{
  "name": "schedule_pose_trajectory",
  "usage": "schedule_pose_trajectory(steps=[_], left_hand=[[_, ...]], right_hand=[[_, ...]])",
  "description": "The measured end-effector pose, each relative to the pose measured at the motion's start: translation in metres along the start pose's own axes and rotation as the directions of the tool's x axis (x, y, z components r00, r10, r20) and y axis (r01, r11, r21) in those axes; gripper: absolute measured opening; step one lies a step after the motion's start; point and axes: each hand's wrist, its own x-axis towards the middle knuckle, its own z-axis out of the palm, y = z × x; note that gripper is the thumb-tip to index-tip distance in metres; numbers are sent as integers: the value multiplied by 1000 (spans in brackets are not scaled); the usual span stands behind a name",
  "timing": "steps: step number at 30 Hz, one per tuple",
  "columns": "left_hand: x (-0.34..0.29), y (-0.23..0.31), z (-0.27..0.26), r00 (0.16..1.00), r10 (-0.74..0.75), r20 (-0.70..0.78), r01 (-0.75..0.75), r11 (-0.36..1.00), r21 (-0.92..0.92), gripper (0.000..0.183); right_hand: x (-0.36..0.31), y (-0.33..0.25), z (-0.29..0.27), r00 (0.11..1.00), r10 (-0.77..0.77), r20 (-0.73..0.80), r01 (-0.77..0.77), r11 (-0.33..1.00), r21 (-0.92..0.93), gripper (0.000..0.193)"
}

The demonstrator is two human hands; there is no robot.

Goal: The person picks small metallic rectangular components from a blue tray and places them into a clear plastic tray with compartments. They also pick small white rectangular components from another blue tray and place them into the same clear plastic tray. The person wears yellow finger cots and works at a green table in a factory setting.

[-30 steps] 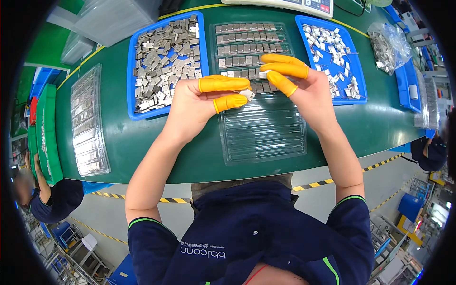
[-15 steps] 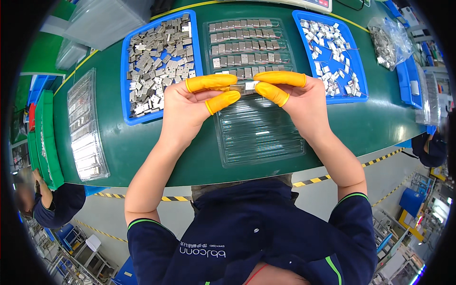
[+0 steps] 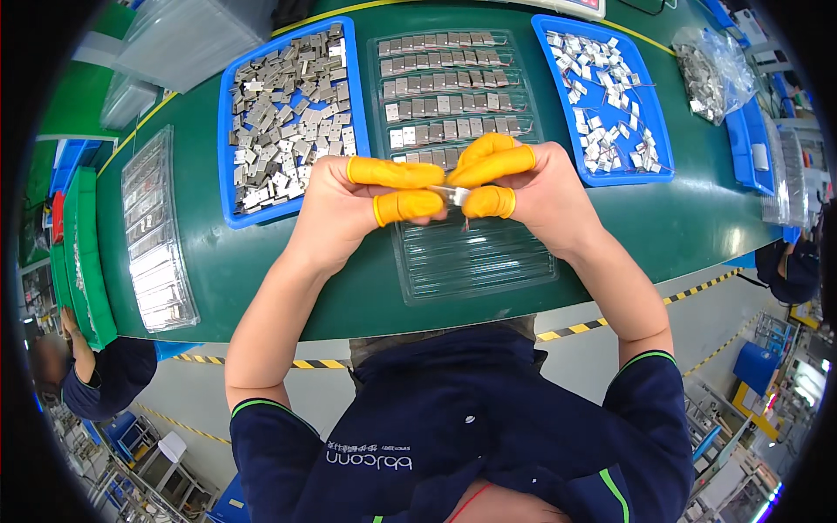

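My left hand (image 3: 366, 196) and my right hand (image 3: 516, 181), in yellow finger cots, meet over the clear plastic tray (image 3: 478, 270). A small grey metal piece sits pinched between my left thumb and fingers. Against its end, my right hand pinches a small white connector (image 3: 459, 196) with a thin wire hanging below. The fingertips cover much of both parts, and blur hides how they join. Beyond my hands, the tray's far slots hold rows of grey metal pieces with wires (image 3: 449, 81). Ribbed slots show on its near side.
A blue tray (image 3: 228, 187) of loose metal pieces stands left, another blue tray (image 3: 667, 166) of white wired connectors right. A clear tray (image 3: 157, 235) lies far left, beside green bins (image 3: 87, 261). A plastic bag (image 3: 711, 74) lies far right. A co-worker's arm (image 3: 83, 353) shows at left.
Both hands have come slightly nearer to me and closer together. The metal piece and connector have tilted between the fingers, and a wire now shows below them.
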Motion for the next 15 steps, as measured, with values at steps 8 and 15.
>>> schedule_pose_trajectory(steps=[8, 15], left_hand=[[1, -7, 3, 1000, -28, -9, 27, 993, -113, 27], [5, -6, 18, 941, 227, -250, -223, 974, 46, 21]], right_hand=[[2, 10, 1, 955, -287, -73, 245, 905, -347, 16], [5, 7, 10, 792, -573, -213, 377, 732, -568, 20]])
